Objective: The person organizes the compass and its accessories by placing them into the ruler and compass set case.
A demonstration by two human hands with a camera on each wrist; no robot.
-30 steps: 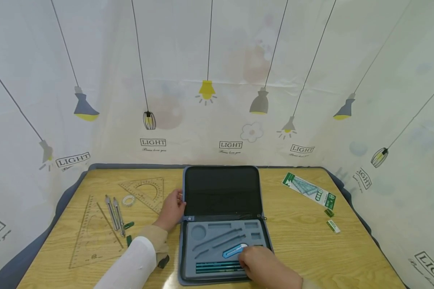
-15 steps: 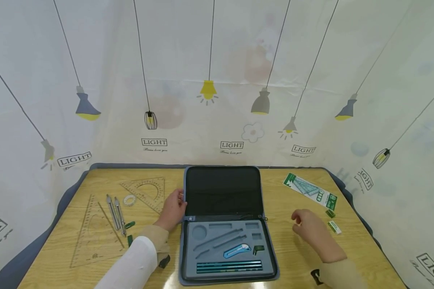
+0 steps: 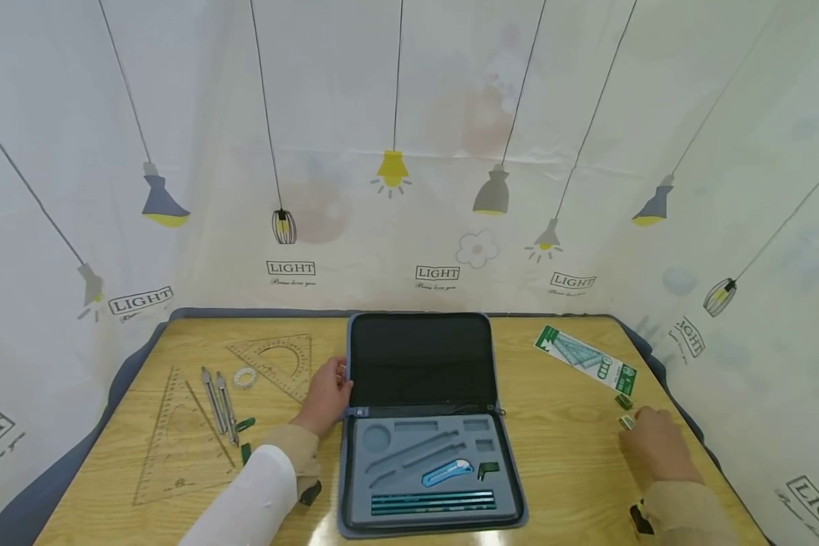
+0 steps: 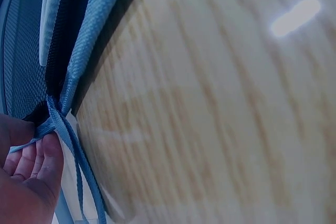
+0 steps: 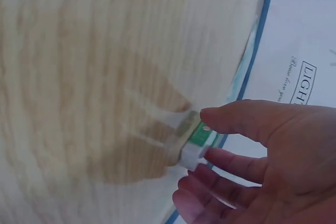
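An open zip case (image 3: 419, 364) stands in the middle of the table, its black lid raised. My left hand (image 3: 326, 394) holds the lid's left edge; in the left wrist view the thumb and fingers (image 4: 52, 153) pinch its blue trim (image 4: 55, 121). In the grey foam lie a light blue utility knife (image 3: 447, 473), several dark green pencils (image 3: 433, 503) and a small dark green piece (image 3: 488, 470). At the right, my right hand (image 3: 658, 444) pinches a green and white eraser (image 5: 199, 137) between thumb and index finger, low over the table. The fingers partly cover it in the head view.
Left of the case lie clear set squares (image 3: 177, 447), a second one with a protractor (image 3: 287, 360), two silver compasses (image 3: 218, 406), a white ring (image 3: 244, 378) and small green pieces (image 3: 245, 425). A ruler packet (image 3: 583, 360) and green sharpener-like block (image 3: 624, 402) lie at right.
My right hand has left the foam tray and moved right to the eraser, uncovering the small dark green piece in its recess. The left hand stays on the lid.
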